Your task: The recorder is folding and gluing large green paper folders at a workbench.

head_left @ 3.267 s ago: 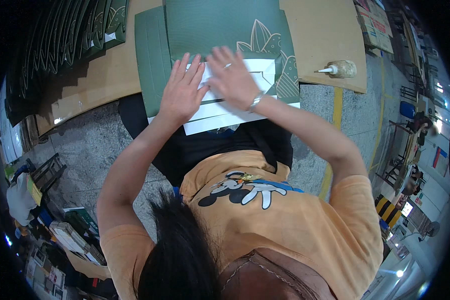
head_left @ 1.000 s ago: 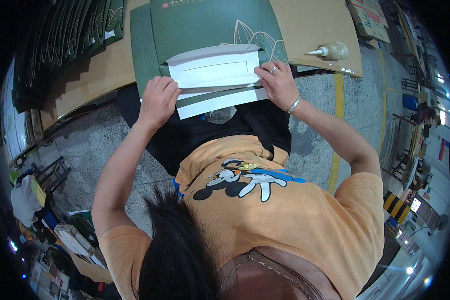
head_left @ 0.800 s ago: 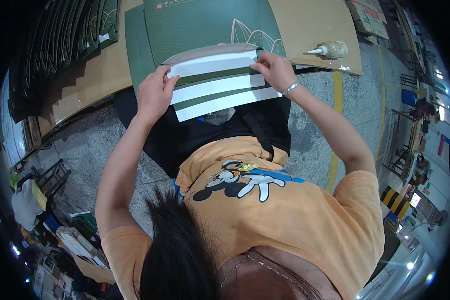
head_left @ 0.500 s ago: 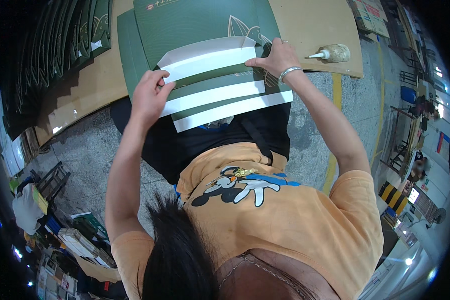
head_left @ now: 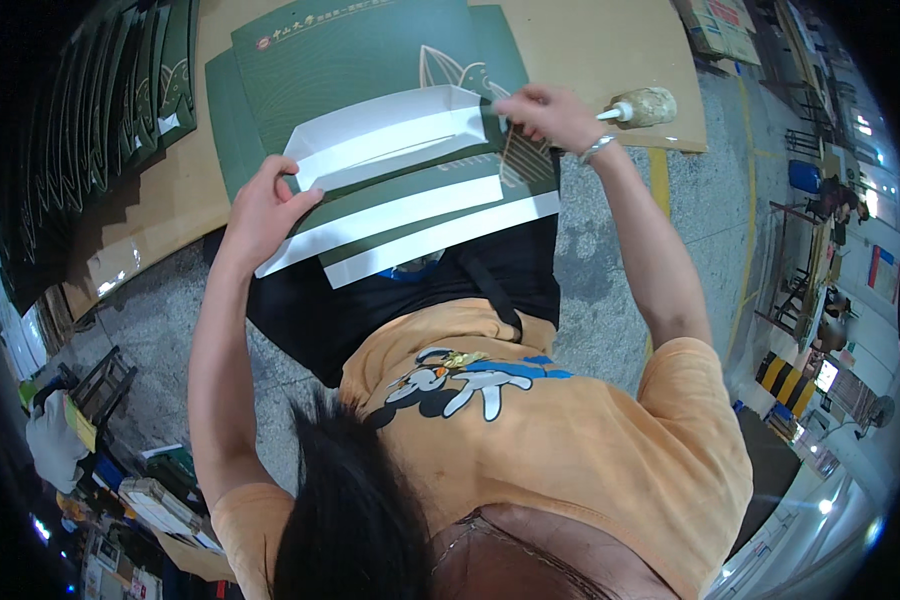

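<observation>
Several flat green paper bags [head_left: 320, 75] lie overlapped at the near edge of the table, their white-edged ends staggered toward me. The top bag's end is folded open, showing a white inner flap [head_left: 390, 135]. My left hand [head_left: 263, 210] is closed on the left end of this fold, thumb and fingers pinching it. My right hand [head_left: 550, 118] is at the right end of the fold, fingers curled and fingertips together by its corner. Whether anything is between them I cannot make out. Right of that hand, a squeeze bottle [head_left: 645, 107] with a white nozzle lies on its side.
A row of folded dark green bags [head_left: 100, 120] stands at the far left of the cardboard-coloured table [head_left: 600, 50]. Bundled cardboard [head_left: 718, 30] is at the far right, beyond the table edge. The lower bags' white edges overhang my lap.
My right hand has come off its spread grip on the fold, and its fingers are now curled. My left hand stays on the left end. The whole view has shifted slightly.
</observation>
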`<state>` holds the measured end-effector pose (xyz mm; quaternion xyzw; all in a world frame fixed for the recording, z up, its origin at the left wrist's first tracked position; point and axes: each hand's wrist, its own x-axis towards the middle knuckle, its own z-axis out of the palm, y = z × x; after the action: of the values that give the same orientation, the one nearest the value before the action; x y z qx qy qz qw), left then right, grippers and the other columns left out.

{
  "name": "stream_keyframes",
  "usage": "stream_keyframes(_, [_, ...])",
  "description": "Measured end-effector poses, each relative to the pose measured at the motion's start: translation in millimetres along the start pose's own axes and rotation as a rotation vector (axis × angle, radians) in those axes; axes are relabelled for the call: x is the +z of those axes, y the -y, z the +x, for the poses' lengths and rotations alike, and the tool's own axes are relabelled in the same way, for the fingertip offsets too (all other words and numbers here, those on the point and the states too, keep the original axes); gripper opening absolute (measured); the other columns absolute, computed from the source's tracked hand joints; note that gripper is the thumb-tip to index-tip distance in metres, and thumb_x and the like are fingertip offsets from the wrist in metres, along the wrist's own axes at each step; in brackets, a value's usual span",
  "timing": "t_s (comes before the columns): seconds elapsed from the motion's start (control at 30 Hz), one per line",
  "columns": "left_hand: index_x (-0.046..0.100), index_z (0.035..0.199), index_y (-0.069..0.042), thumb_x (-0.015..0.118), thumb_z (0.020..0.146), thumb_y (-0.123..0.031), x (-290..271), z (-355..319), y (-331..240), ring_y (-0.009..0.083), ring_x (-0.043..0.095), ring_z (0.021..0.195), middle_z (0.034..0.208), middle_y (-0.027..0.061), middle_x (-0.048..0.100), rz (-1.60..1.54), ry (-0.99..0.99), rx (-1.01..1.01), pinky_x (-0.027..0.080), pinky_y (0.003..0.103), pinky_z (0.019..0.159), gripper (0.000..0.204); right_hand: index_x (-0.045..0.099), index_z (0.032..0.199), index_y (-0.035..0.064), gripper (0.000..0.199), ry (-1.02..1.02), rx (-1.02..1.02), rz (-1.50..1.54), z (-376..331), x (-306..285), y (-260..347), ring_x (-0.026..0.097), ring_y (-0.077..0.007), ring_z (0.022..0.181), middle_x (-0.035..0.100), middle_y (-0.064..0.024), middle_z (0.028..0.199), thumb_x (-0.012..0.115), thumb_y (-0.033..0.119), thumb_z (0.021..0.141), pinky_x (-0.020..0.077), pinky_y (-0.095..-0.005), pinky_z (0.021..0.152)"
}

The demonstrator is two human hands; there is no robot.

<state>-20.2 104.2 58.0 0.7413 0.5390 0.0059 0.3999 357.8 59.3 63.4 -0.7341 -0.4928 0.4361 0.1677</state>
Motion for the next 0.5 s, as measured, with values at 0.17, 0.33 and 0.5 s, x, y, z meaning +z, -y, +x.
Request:
stream_keyframes(0.17, [0.057,0.114,0.001,0.062,0.092,-0.017,24.4,-13.1,43.9,0.006,0.046,0.066,0.07,-0.0028,0.05,-0.555,-0.253,0.078,0.04,0.023,0.06,0.029,0.065,0.104,-0.0047,0.071,-1.023,0.237,-0.062,18.2,-72.6,-69.2,0.063,-0.0234,0.078,0.067,-0.0131,0.088,0.069,0.059,0.074,0.0513,-0.0356,0.074])
stream_keyframes(0.33, [0.06,0.098,0.0,0.071,0.083,-0.035,34.5,2.7,24.2,0.0129,0.051,0.061,0.066,0.0058,0.056,-0.41,-0.379,-0.046,0.044,0.029,0.06,0.039,0.062,0.094,0.0023,0.07,-0.869,0.634,0.266,41.6,-131.0,-173.1,0.054,-0.0234,0.059,0.06,-0.0129,0.079,0.064,0.068,0.072,0.0463,-0.0362,0.053])
stream_keyframes(0.5, [0.06,0.092,0.001,0.067,0.085,-0.039,22.3,0.4,6.9,0.0198,0.055,0.062,0.065,0.0089,0.058,-0.309,-0.352,-0.11,0.046,0.034,0.062,0.041,0.059,0.088,0.011,0.053,-0.697,0.573,0.627,26.3,-131.8,-142.1,0.04,-0.011,0.045,0.049,-0.0016,0.063,0.071,0.06,0.072,0.0313,-0.025,0.038])
